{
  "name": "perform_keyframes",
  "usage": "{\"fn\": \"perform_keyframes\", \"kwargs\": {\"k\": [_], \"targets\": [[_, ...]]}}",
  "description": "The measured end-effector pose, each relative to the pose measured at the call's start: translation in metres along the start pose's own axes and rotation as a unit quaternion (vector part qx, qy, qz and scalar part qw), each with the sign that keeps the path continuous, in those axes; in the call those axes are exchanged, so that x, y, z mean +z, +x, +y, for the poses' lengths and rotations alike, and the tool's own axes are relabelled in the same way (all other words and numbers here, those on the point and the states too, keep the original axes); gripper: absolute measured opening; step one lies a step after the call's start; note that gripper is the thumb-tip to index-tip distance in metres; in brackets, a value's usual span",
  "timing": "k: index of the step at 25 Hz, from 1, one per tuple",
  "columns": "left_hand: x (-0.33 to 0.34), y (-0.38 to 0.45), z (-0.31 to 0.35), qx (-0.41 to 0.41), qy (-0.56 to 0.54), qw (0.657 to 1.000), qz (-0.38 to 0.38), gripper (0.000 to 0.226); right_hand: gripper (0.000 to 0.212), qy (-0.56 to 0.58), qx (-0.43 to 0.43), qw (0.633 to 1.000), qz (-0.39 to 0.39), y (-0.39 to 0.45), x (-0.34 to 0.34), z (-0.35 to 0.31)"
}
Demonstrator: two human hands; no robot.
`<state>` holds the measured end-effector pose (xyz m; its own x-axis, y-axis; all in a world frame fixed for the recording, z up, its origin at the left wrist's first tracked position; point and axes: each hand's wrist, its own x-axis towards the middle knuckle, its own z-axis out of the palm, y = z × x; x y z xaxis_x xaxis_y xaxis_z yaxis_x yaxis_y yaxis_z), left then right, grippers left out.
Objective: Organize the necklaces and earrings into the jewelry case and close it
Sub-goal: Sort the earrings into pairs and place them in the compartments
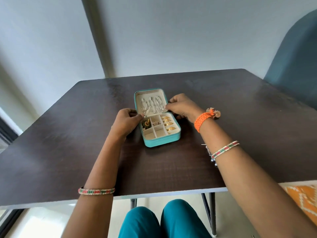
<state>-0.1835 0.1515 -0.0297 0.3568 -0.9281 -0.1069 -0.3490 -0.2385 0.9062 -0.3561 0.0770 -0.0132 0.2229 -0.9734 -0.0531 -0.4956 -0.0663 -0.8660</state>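
Filling view, dark wood table (68, 134)

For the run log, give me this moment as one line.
case: open on table | lid: necklaces | tray: earrings, two near cells bare | left hand: pinching chain | right hand: pinching chain

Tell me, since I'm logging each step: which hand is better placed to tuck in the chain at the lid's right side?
Probably the right hand: it already pinches that chain at the lid, while the left hand holds another chain's end on the far side.
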Motion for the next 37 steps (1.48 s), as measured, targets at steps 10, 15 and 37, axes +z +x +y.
{"fn": "perform_keyframes", "kwargs": {"k": [10,15,37], "targets": [[0.005,0.002,-0.003,0.040,0.009,0.998,0.046,0.047,0.015,-0.083,-0.040,0.995,0.027,-0.017,-0.065,-0.014],[0.015,-0.021,0.014,0.102,0.043,0.981,0.157,0.029,0.013,-0.084,-0.025,0.996,0.026,-0.069,-0.109,0.023],[0.134,-0.147,0.035,0.131,0.161,0.973,0.102,0.013,0.007,-0.076,-0.058,0.976,0.194,-0.157,-0.067,0.093]]}}
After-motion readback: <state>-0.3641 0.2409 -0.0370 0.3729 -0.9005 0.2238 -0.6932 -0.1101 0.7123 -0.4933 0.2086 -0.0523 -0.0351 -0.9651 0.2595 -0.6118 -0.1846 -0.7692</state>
